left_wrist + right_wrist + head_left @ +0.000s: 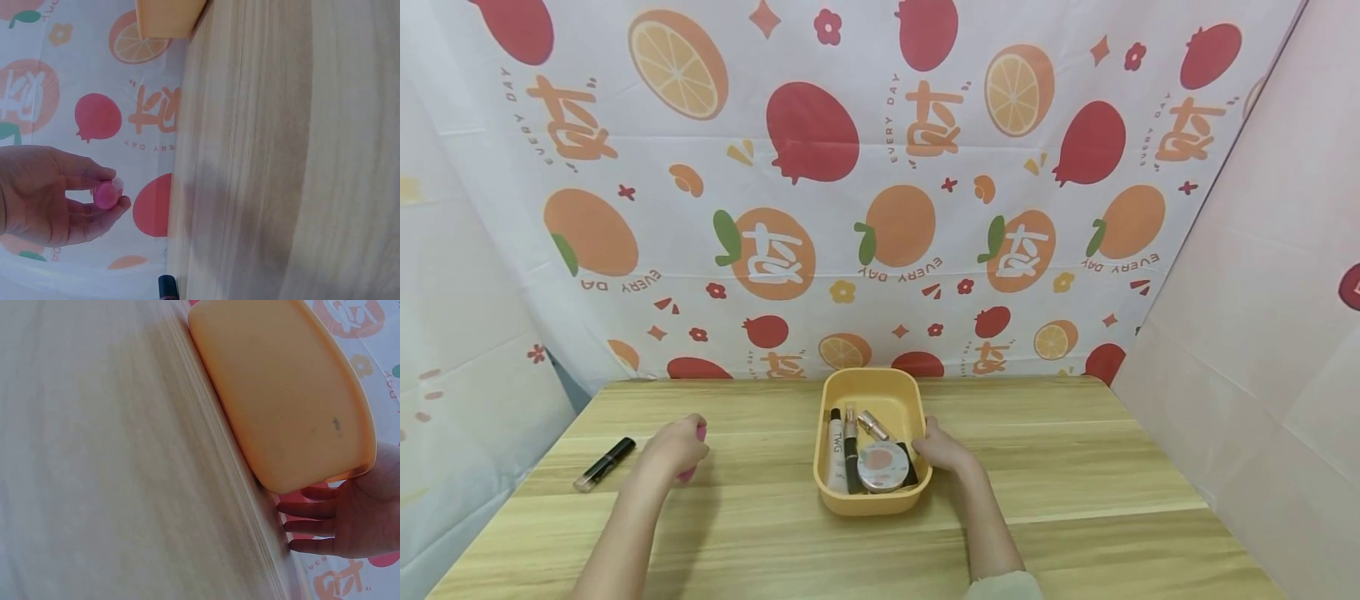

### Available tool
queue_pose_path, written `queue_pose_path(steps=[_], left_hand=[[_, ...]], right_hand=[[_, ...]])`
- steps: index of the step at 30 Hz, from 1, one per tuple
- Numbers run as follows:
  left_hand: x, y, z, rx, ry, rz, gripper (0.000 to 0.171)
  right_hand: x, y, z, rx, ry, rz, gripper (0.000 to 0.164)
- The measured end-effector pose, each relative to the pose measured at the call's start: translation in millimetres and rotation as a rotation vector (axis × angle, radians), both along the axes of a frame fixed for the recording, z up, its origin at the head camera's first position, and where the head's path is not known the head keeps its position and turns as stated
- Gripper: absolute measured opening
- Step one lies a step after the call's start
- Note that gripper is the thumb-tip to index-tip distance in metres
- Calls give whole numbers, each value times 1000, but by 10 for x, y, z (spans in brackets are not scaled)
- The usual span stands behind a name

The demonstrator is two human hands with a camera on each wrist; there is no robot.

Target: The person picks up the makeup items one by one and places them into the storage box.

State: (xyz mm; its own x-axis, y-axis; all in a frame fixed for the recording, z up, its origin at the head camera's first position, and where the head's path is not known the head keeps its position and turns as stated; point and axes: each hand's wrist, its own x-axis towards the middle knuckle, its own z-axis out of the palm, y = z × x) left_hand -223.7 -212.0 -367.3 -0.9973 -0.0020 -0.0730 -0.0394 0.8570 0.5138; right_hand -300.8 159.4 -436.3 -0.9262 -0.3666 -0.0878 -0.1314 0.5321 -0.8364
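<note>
My left hand (676,446) is over the left of the table, pinching a slim pink cylinder (106,195) between thumb and fingers; its end faces the left wrist camera. My right hand (946,448) holds the right rim of a yellow bin (872,505), thumb over the rim and fingers extended along the outside in the right wrist view. Inside the bin lie a white tube (837,454) lettered TWG, a slim black-capped cosmetic tube (852,467), a small lipstick (873,426), a round compact (883,467) and a partly hidden black item (910,472).
Left of my left hand, a black cosmetic tube (605,464) with a clear end lies on the wooden table (760,550). A fruit-print curtain (820,275) hangs behind the table's back edge, with pale sheets at both sides.
</note>
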Motion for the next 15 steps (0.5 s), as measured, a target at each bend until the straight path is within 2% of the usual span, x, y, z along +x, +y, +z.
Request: queue_pose_path(steps=[6,15], left_hand=[[0,39,-10,40,-5,5,47],[-18,79,-24,52,-1,0,48]], right_hand=[[-3,-1,-4,-3,1,4,47],[-4,-7,-8,-18,-7,6,48]])
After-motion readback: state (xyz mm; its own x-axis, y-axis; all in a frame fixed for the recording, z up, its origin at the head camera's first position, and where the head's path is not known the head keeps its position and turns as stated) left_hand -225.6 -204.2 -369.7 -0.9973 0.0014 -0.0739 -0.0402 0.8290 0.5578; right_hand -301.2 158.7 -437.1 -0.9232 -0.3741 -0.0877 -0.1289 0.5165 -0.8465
